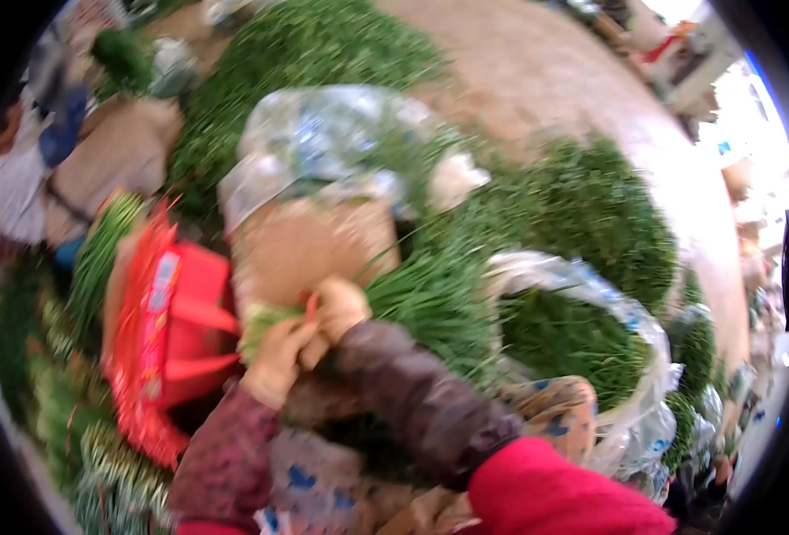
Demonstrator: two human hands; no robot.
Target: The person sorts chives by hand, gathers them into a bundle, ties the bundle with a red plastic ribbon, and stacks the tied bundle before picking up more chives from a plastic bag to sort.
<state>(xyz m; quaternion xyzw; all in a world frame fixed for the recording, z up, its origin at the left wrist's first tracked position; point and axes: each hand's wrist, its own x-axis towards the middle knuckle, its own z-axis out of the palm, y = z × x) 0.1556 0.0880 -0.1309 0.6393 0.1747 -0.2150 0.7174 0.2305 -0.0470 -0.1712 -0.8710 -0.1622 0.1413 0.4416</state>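
A bunch of chives (435,308), long green leaves to the right and pale stem ends to the left, lies across a brown board (310,250). My left hand (279,357) is closed at the stem end, its fingers pinched together. Right beside it, almost touching, my right hand (341,310) is closed over the bunch. A small red strip (312,306), seemingly a tie, shows between the fingers of the two hands. Motion blur hides the exact grip. To the left stands a red plastic basket (203,312) with strap-like bands.
Clear plastic sheeting (323,134) lies beyond the board. Loose green leaves (323,45) are heaped behind and to the right. A plastic-lined container (537,267) holds more greens. Tied bunches (127,464) lie at lower left. Another person's sleeve (16,196) shows at far left.
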